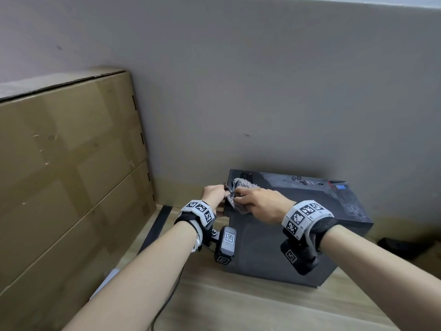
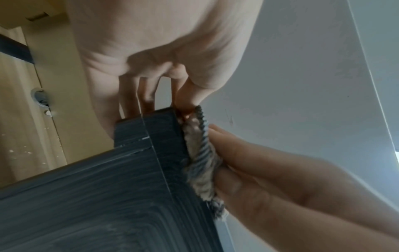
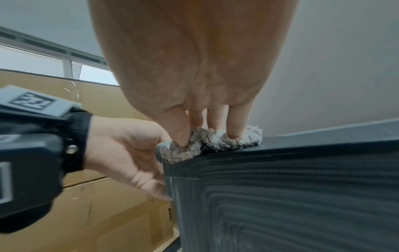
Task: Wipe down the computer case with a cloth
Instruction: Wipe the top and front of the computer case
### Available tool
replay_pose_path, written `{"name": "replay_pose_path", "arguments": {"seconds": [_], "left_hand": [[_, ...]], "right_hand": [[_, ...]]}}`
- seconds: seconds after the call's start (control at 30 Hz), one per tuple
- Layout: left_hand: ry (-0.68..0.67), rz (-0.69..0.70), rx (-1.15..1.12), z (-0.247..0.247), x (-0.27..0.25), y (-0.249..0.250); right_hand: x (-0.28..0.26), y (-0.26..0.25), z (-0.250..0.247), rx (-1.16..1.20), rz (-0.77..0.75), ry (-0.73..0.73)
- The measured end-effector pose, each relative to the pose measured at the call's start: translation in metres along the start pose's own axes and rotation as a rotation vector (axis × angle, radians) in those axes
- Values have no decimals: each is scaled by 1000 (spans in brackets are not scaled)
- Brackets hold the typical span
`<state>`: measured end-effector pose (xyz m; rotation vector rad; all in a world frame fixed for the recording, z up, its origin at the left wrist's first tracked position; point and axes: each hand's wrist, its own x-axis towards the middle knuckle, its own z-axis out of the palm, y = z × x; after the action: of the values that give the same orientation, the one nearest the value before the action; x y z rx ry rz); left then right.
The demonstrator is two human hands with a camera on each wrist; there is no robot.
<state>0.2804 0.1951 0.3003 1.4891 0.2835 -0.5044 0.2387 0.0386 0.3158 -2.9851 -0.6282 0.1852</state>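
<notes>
A black computer case (image 1: pixel 274 247) stands on the floor against the wall. A grey fluffy cloth (image 1: pixel 242 182) lies bunched on its top left corner. My left hand (image 1: pixel 220 189) pinches the cloth's edge between thumb and forefinger, and its other fingers (image 2: pixel 146 100) lie against the case's corner (image 2: pixel 108 196). My right hand (image 1: pixel 241 195) grips the cloth from above. In the right wrist view its thumb and fingers (image 3: pixel 237 129) sink into the cloth (image 3: pixel 187 150) at the case's top edge (image 3: pixel 280 196). The left wrist view shows the cloth (image 2: pixel 200 163) hanging over the edge.
Tall cardboard boxes (image 1: pixel 71 163) stand close at the left. A grey wall (image 1: pixel 262 91) runs behind the case. A black cable (image 1: pixel 167 302) trails over the wooden floor under my left arm. A dark object (image 1: pixel 396 247) lies at the right of the case.
</notes>
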Motion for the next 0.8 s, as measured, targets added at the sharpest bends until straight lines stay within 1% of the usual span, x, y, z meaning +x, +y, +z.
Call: {"name": "replay_pose_path", "arguments": {"seconds": [0.13,0.27,0.37,0.5,0.63,0.7,0.8], "left_hand": [[-21,17,46,-1,0,3],[-67,-54,48,-6,0,5],[-99,-104,34,-6,6,7],[-105,-118,59,-3,14,12],[-84,-103,40,2,19,13],[-86,-103,25,2,23,13],[-74,-98,3,0,29,15]], "right_hand": [[-11,-10,-2,15,14,-13],[-12,-17,-7,8,49,-55],[-7,-19,-14,7,77,-139],[16,-13,-27,1,81,-253],[45,7,-31,-23,127,-336],[60,17,-29,-3,158,-360],[80,31,-26,71,214,-333]]}}
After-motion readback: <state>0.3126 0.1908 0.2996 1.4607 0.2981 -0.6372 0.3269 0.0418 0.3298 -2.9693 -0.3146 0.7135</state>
